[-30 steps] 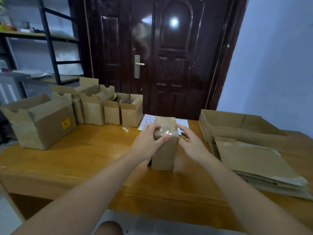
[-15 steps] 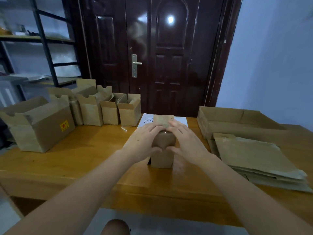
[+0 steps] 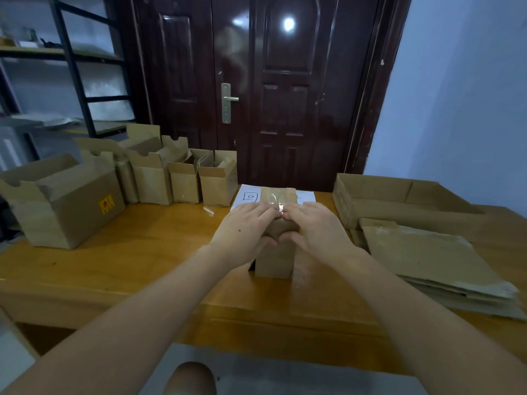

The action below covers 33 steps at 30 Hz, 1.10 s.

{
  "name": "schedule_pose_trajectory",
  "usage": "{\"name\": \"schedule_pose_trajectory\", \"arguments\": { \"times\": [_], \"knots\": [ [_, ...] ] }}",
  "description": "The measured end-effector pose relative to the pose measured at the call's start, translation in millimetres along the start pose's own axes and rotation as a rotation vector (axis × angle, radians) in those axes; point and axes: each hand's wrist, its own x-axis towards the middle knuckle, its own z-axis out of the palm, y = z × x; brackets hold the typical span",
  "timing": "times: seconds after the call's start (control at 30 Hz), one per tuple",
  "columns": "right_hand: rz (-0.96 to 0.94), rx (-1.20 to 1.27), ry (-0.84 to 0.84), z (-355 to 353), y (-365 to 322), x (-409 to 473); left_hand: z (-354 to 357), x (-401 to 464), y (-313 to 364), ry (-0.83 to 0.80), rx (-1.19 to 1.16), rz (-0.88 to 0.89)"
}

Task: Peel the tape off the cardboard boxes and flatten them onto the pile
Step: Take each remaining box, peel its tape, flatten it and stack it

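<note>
On the table (image 3: 119, 260), both hands' fingers (image 3: 263, 213) grip the taped box (image 3: 275, 260), hiding its top.

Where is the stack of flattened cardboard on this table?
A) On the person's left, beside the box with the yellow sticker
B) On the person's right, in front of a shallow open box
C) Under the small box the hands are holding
B: the flattened cardboard pile lies at the table's right side, just in front of the shallow open box, while the left side holds upright open boxes.
</note>
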Motion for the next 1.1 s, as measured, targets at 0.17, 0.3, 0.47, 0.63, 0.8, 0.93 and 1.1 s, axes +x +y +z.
{"name": "schedule_pose_trajectory", "arguments": {
  "times": [0.17,0.3,0.47,0.63,0.8,0.93,1.1],
  "knots": [
    [-0.031,-0.024,0.033,5,1,-5,1,-3,5,-0.002,0.026,0.026],
    [-0.017,0.008,0.025,6,-3,-7,2,-6,4,-0.004,0.039,0.006],
    [0.045,0.082,-0.113,1,-10,-10,2,-5,-3,-0.009,0.026,0.005],
    [0.061,0.063,-0.107,5,-15,-12,-7,0,-7,-0.016,-0.03,0.009],
    [0.048,0.036,-0.042,12,-23,-12,-3,-6,-9,-0.033,-0.109,-0.034],
    [0.066,0.055,-0.021,20,-27,-13,-3,-10,-9,-0.053,-0.203,-0.069],
    [0.076,0.111,0.002,22,-25,-13,2,-19,-17,-0.102,-0.198,-0.008]
  ]
}}
